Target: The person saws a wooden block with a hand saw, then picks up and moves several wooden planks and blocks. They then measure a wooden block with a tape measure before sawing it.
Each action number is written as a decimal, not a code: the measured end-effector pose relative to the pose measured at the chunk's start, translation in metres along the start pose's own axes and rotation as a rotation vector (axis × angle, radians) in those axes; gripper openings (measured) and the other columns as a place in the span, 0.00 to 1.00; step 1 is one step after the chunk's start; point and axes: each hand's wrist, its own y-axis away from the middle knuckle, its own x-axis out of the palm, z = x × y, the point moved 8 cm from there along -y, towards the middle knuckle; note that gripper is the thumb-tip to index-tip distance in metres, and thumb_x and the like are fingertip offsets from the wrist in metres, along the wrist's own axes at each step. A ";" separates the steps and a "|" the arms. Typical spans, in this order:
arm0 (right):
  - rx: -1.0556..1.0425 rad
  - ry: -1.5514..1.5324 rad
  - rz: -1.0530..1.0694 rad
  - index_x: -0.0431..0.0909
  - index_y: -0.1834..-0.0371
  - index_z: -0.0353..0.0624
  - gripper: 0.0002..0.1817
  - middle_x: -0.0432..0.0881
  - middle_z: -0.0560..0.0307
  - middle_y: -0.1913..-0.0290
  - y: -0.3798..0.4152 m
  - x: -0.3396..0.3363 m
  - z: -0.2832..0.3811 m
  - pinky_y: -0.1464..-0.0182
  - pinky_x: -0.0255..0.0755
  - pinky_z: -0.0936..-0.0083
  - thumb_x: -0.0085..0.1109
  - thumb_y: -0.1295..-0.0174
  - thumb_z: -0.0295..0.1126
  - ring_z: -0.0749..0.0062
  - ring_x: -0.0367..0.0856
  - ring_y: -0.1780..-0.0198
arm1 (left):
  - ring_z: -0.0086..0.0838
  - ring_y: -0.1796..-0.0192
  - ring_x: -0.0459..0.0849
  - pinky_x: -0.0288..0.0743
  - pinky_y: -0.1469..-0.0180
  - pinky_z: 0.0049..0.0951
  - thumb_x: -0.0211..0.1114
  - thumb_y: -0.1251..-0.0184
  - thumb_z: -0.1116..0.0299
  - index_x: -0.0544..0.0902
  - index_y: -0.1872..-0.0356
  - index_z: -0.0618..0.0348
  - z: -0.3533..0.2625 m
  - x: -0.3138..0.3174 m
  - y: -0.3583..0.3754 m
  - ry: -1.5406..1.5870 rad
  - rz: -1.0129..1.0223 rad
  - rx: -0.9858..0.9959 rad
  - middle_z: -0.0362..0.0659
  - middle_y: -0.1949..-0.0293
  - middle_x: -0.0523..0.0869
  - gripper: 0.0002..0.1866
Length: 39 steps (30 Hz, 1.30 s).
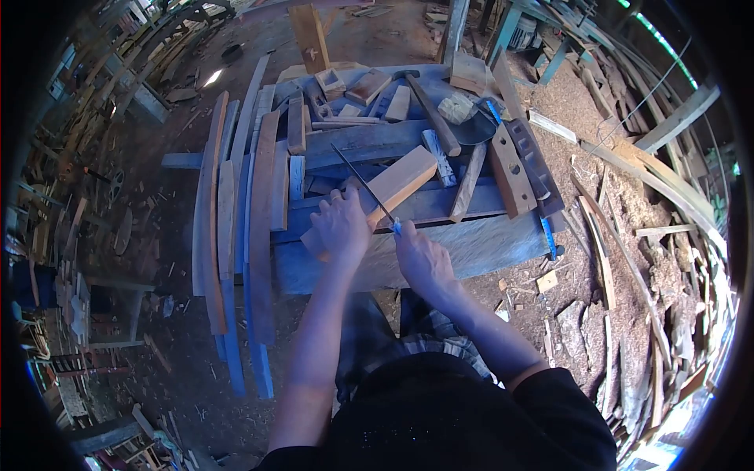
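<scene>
A pale wooden block [402,176] lies at a slant across the workbench, near its front edge. My left hand [344,222] grips the block's near left part, fingers bent over it, pressing it against the bench. In my right hand [425,259] is the blue handle of a long, thin, dark-bladed tool [362,180], fingers wrapped round it. Its blade crosses over the block just right of my left hand and points away to the upper left. Seen this narrow, the blade could be a saw or a file; I cannot tell which.
Long boards [263,196] stick out along the bench's left side. Behind the block lie a hammer [432,118], a dark round pan [477,129] and several wood offcuts [369,86]. A block with holes [511,173] stands at the right. Sawdust and scrap wood cover the floor [573,235].
</scene>
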 end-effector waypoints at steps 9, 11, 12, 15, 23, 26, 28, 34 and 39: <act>-0.068 0.047 -0.008 0.65 0.60 0.41 0.09 0.83 0.44 0.74 -0.005 0.001 0.007 0.72 0.82 0.61 0.46 0.26 0.36 0.52 0.87 0.71 | 0.45 0.43 0.79 0.70 0.45 0.51 0.80 0.54 0.62 0.75 0.42 0.54 0.001 -0.004 0.000 -0.002 -0.006 -0.015 0.49 0.49 0.81 0.36; 0.008 0.092 0.022 0.64 0.60 0.41 0.09 0.83 0.44 0.75 0.002 0.006 -0.002 0.72 0.82 0.61 0.46 0.27 0.35 0.52 0.87 0.72 | 0.45 0.43 0.79 0.71 0.45 0.51 0.80 0.55 0.62 0.75 0.42 0.54 0.002 -0.005 -0.003 0.015 -0.010 -0.012 0.49 0.49 0.81 0.36; -0.010 0.055 0.000 0.64 0.60 0.41 0.09 0.83 0.45 0.75 -0.001 -0.001 0.006 0.72 0.82 0.61 0.46 0.27 0.36 0.52 0.87 0.72 | 0.45 0.43 0.79 0.71 0.45 0.51 0.80 0.55 0.62 0.75 0.42 0.54 0.001 -0.002 -0.001 0.020 0.003 0.000 0.49 0.49 0.81 0.36; -0.104 0.097 -0.043 0.64 0.60 0.41 0.10 0.82 0.46 0.75 -0.033 0.008 0.017 0.72 0.82 0.61 0.46 0.26 0.37 0.52 0.87 0.72 | 0.45 0.43 0.79 0.71 0.46 0.51 0.81 0.55 0.62 0.75 0.42 0.54 0.002 -0.001 -0.002 0.058 -0.001 0.002 0.49 0.49 0.81 0.36; -0.016 0.118 -0.018 0.63 0.61 0.41 0.11 0.82 0.47 0.76 -0.005 0.004 0.009 0.73 0.82 0.63 0.46 0.26 0.37 0.52 0.87 0.73 | 0.42 0.45 0.79 0.70 0.47 0.47 0.79 0.53 0.62 0.77 0.48 0.53 0.003 -0.006 0.000 0.020 -0.020 0.000 0.46 0.50 0.80 0.29; -0.064 0.088 -0.042 0.64 0.61 0.41 0.11 0.81 0.47 0.78 -0.024 0.004 0.012 0.73 0.81 0.61 0.46 0.26 0.37 0.51 0.86 0.74 | 0.42 0.45 0.79 0.70 0.47 0.47 0.79 0.53 0.62 0.77 0.48 0.53 0.001 -0.003 0.000 0.025 -0.015 0.003 0.46 0.50 0.80 0.30; -0.113 0.074 -0.061 0.64 0.61 0.41 0.11 0.81 0.46 0.78 -0.025 0.000 0.020 0.74 0.81 0.61 0.45 0.25 0.38 0.51 0.86 0.74 | 0.42 0.45 0.79 0.70 0.48 0.47 0.79 0.53 0.62 0.77 0.47 0.53 0.004 -0.004 -0.002 0.024 -0.024 -0.006 0.46 0.50 0.80 0.30; -0.060 0.119 0.006 0.64 0.62 0.40 0.10 0.82 0.44 0.77 0.000 0.000 0.002 0.75 0.81 0.63 0.46 0.26 0.36 0.52 0.86 0.74 | 0.44 0.46 0.80 0.71 0.48 0.51 0.81 0.56 0.61 0.75 0.42 0.55 0.002 -0.001 0.000 0.029 -0.016 0.024 0.49 0.50 0.81 0.37; -0.152 0.034 -0.081 0.64 0.61 0.40 0.11 0.81 0.45 0.79 -0.029 0.004 0.014 0.75 0.80 0.61 0.48 0.27 0.37 0.50 0.86 0.75 | 0.44 0.46 0.80 0.71 0.47 0.50 0.81 0.55 0.60 0.74 0.41 0.55 0.001 -0.005 0.001 0.018 -0.037 0.018 0.49 0.50 0.81 0.38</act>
